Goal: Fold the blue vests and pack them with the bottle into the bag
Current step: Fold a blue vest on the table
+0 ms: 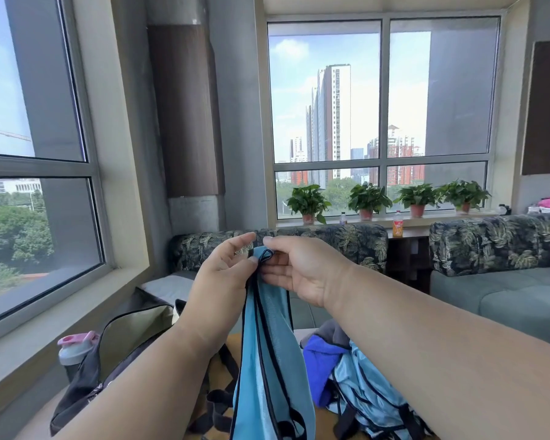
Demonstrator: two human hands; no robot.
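A pink-lidded bottle (73,349) stands by the open black bag (121,347). The left hand (218,281) and right hand (302,269) pinch a hanging light-blue vest (270,360) (black-trimmed) by its top; more vests (365,395) lie heaped at right.

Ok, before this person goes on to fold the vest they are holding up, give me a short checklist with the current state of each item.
1. Vest held at its top: ok. The left hand and right hand both pinch the top edge of the light blue vest.
2. Vest hanging free: ok, it drops straight down between the forearms.
3. Straps aligned: cannot tell, the top is bunched between the fingers.
4. Bag open: ok, the black bag gapes with its pale lining showing.
5. Bottle at hand: ok, the pink-lidded bottle stands beside the bag.
6. Other vests folded: not ok, the blue pile lies crumpled.
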